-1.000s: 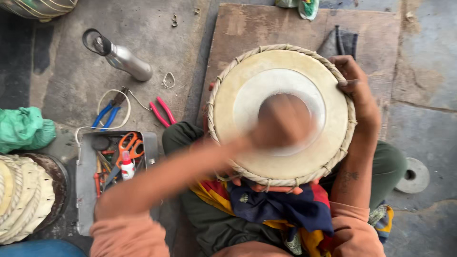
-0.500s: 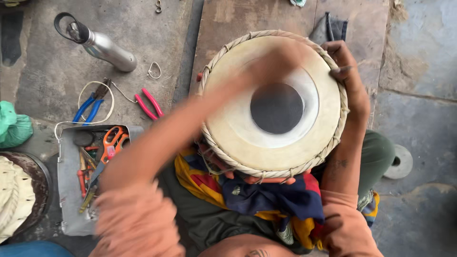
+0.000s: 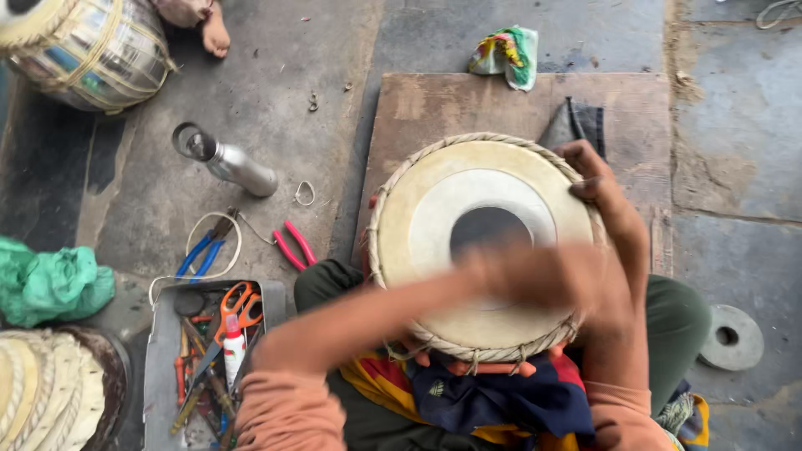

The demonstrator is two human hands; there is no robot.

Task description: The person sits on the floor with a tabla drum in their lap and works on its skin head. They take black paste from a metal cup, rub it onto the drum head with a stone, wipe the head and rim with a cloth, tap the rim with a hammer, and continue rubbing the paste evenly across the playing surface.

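On the lap, just right of centre, sits a drum point(image 3: 484, 242), head up, with a dark round patch in the middle of its pale skin and a braided rim all round. At 3 o'clock on that rim the right hand point(image 3: 603, 188) curls over the edge, fingers narrow and gripping the drum. Across the skin at 5 o'clock lies the left hand point(image 3: 543, 280), badly blurred; it is over or on the drumhead, but I cannot tell whether it is wide or narrow, or whether it holds anything. Under the drum a board point(image 3: 418, 108) lies on the floor. At 9 o'clock from the drum, pink pliers point(image 3: 294, 245) rest on the floor, with blue pliers point(image 3: 199, 250) further out and a steel flask point(image 3: 230, 163) at 10 o'clock. At 8 o'clock a tray point(image 3: 159, 367) holds orange scissors point(image 3: 236, 307) and other tools. A grey disc point(image 3: 732, 336) lies at 4 o'clock, well apart.
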